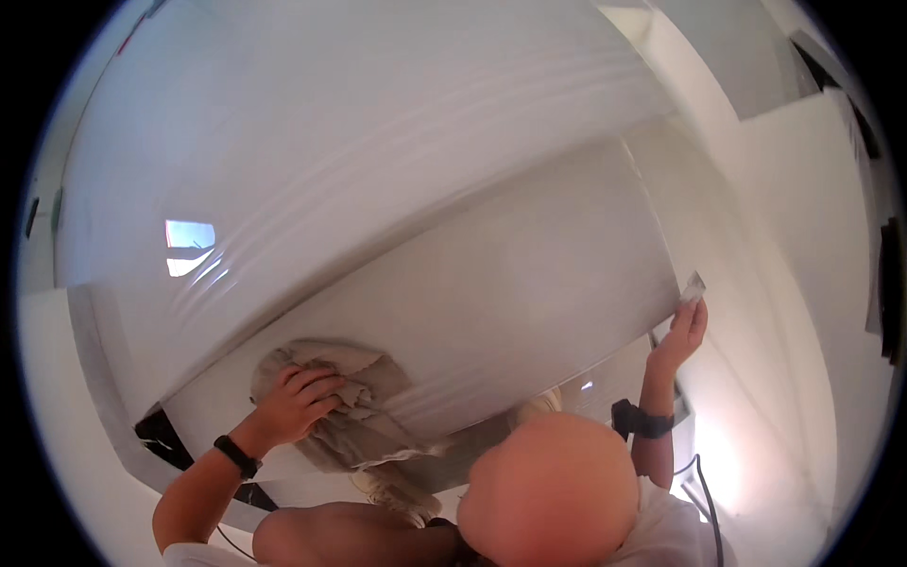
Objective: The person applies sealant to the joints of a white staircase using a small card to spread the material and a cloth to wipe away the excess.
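On the lower left of a long pale panel (529, 265), my left hand (300, 402) rests with bent fingers on a crumpled grey-beige cloth (368, 430), gripping it. At the panel's right end, my right hand (688, 326) pinches a small, flat, light silvery piece (693, 288) beside the edge. A black watch (236, 456) is on my left wrist and a dark band (642, 420) on my right. A rounded, blurred skin-coloured shape (548, 487) covers the lower centre, hiding part of what lies below.
A large glossy white surface (378, 104) with a bright reflection rises beyond the panel. A black corner piece (151, 425) sits at the left end. Pale walls or boards (794, 217) stand at right, with a bright glow and a dark cable (710, 510) low down. Beige shoes (383, 487) show below.
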Available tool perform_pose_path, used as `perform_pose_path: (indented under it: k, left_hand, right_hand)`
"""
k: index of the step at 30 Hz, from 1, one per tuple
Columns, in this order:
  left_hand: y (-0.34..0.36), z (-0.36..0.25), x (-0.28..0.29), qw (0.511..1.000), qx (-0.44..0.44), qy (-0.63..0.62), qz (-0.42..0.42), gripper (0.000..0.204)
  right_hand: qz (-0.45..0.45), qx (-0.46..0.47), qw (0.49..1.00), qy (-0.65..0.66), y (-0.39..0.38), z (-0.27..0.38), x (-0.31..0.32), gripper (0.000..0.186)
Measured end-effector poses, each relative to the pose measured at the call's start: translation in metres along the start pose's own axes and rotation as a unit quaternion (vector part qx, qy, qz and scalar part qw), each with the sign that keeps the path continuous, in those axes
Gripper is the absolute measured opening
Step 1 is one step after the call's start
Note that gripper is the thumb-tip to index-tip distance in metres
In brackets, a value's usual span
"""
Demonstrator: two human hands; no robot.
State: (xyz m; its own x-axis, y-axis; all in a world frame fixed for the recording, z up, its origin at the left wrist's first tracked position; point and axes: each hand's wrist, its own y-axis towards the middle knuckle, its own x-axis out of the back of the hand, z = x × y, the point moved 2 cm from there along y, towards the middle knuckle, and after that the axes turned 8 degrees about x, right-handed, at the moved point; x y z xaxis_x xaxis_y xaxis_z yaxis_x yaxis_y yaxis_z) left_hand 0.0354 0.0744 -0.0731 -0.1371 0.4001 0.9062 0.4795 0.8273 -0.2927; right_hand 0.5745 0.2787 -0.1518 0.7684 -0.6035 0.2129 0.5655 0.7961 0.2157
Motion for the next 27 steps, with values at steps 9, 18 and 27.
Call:
perform_pose_path:
  k: [9, 18, 27]
  left_hand:
    - [-0.015, -0.014, -0.065, 0.966, 0.135, -0.094, -0.200, 0.040]
    - [-0.031, 0.009, -0.070, 0.958, 0.142, -0.122, -0.215, 0.039]
    - [-0.126, 0.037, -0.116, 0.944, 0.232, -0.072, -0.224, 0.042]
  right_hand:
    - [0.259, 0.344, 0.857, -0.282, -0.004, 0.061, -0.071, 0.030]
    - [0.543, 0.518, 0.528, -0.398, -0.020, 0.150, -0.092, 0.030]
    - [0.486, 0.464, 0.592, -0.445, -0.013, 0.166, -0.095, 0.025]
